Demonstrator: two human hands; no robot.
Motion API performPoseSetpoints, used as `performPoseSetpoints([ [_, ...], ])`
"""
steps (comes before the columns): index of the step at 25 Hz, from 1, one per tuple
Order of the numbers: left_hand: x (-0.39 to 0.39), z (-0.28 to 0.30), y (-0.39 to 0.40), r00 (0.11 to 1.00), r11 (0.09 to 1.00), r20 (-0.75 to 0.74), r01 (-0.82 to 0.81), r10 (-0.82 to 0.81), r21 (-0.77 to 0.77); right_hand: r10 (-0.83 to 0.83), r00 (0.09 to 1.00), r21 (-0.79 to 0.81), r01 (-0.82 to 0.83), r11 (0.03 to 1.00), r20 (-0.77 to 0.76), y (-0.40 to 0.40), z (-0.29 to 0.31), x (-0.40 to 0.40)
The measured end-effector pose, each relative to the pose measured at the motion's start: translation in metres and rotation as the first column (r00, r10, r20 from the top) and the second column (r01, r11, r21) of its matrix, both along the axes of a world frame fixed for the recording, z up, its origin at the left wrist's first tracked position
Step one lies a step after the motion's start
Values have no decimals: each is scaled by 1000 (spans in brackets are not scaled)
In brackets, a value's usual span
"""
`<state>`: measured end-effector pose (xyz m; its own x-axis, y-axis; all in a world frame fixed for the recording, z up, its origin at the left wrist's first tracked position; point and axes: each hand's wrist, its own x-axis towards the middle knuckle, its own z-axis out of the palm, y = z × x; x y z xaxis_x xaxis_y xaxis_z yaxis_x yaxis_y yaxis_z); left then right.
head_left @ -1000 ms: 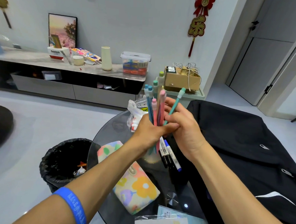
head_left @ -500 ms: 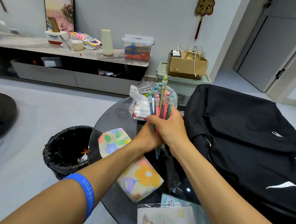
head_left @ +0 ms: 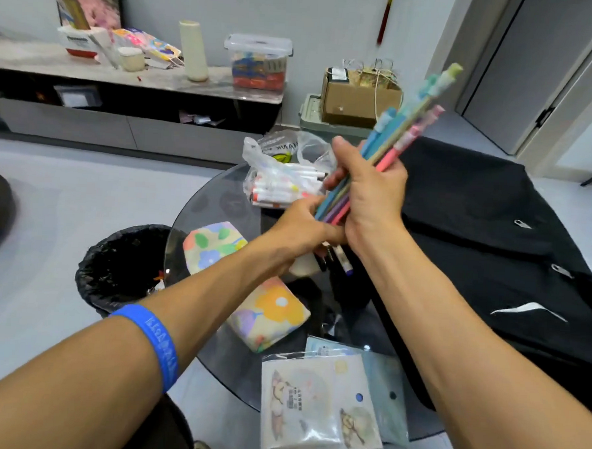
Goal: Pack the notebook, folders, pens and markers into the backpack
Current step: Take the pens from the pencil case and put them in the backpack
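Right hand (head_left: 371, 194): grip wrapped around a bundle of pens (head_left: 391, 136), tilted up-right above the black backpack (head_left: 493, 234), no longer upright as half a second before. Left hand (head_left: 305, 224): just below, fingers curled at the bundle's lower tips; grip contents not discernible. Bag of markers (head_left: 283, 175): at the far rim of the round glass bench (head_left: 199, 219). Floral pouch (head_left: 250, 290): near the left rim. Bagged notebooks (head_left: 319, 404): at the near edge. Bin (head_left: 120, 270): on the floor, left.

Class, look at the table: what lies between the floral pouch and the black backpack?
In the head view, a cup holding dark markers stands there, partly hidden under both hands.
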<state>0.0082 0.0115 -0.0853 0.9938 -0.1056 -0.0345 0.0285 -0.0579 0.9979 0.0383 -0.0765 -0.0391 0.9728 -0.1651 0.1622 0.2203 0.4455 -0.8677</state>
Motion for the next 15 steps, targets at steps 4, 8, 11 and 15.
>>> performPoseSetpoints([
  [4,-3,31,4,996,654,-55,8,-75,-756,38,999,344,-25,938,-32,-28,29,-7],
  [8,-7,40,-42,946,685,-248,-324,211,-653,107,991,235,-86,968,-79,-21,18,-33],
  [11,-15,39,-58,954,886,-129,-298,269,-356,98,988,84,-88,993,-121,-59,34,-44],
  [15,-34,34,-81,778,806,388,242,-494,541,21,966,-161,-64,985,-256,-143,69,-52],
])
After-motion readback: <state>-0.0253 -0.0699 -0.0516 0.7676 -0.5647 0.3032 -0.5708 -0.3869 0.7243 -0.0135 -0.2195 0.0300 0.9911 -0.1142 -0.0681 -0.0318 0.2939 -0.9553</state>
